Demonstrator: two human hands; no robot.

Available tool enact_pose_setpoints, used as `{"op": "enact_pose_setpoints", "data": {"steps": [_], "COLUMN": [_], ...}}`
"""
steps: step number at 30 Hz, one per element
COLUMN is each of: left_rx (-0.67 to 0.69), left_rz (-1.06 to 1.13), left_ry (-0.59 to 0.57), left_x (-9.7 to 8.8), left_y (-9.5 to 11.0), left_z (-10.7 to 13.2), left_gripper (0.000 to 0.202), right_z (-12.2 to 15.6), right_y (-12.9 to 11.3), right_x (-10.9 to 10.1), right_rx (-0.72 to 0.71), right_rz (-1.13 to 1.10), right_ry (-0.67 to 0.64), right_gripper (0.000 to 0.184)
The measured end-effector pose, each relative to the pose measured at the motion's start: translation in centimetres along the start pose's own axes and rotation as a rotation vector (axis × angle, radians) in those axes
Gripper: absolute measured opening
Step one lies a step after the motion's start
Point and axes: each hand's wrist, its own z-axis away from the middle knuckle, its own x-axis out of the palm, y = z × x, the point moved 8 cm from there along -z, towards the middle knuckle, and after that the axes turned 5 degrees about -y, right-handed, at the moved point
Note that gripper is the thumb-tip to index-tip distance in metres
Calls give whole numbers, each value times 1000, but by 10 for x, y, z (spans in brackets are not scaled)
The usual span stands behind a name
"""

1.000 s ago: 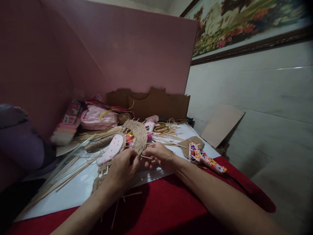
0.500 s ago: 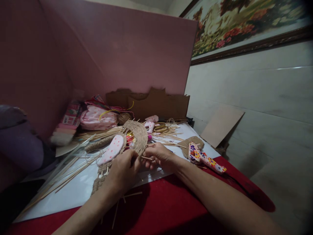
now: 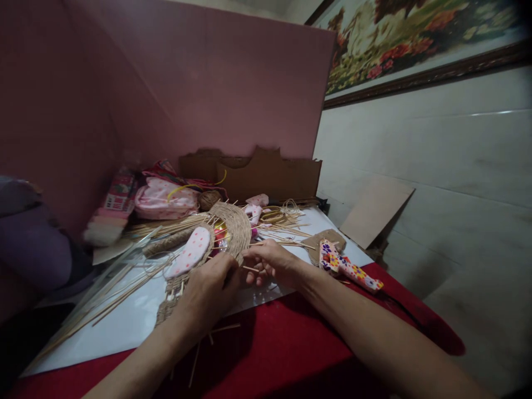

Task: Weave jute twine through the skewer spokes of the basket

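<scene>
A curved woven jute piece (image 3: 236, 226) with thin stick spokes stands up at the middle of the white sheet (image 3: 124, 327). My left hand (image 3: 210, 288) grips its lower edge, fingers curled. My right hand (image 3: 272, 263) pinches a thin wooden stick (image 3: 250, 269) at the same edge, touching the weave. A pink dotted fabric shape (image 3: 189, 253) lies on the weave just left of my left hand. A flowered glue gun (image 3: 347, 266) rests right of my right wrist.
Long sticks (image 3: 120, 282) fan out to the left. A twine ball (image 3: 209, 199), a pink pouch (image 3: 166, 200) and cardboard pieces (image 3: 266, 176) stand behind. A pink board (image 3: 208, 83) walls the back. Red cloth (image 3: 282, 354) covers the near table. A cardboard sheet (image 3: 376, 210) leans against the right wall.
Both hands stay at the lower edge of the weave, with only small finger shifts; the view has tilted slightly.
</scene>
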Motion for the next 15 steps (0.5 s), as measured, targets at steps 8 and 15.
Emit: {"op": "enact_pose_setpoints", "data": {"steps": [8,15], "left_rx": [94,106], "left_rz": [5,34], "left_ry": [36,36], "left_x": [-1,-1], "left_y": [7,7], "left_z": [2,4], "left_gripper": [18,14], "right_z": [-1,-2], "right_y": [2,1], "right_x": [-3,-5], "right_rx": [-27,-37], "right_rz": [1,42], "right_ry": [-2,67], "right_gripper": [23,14]}}
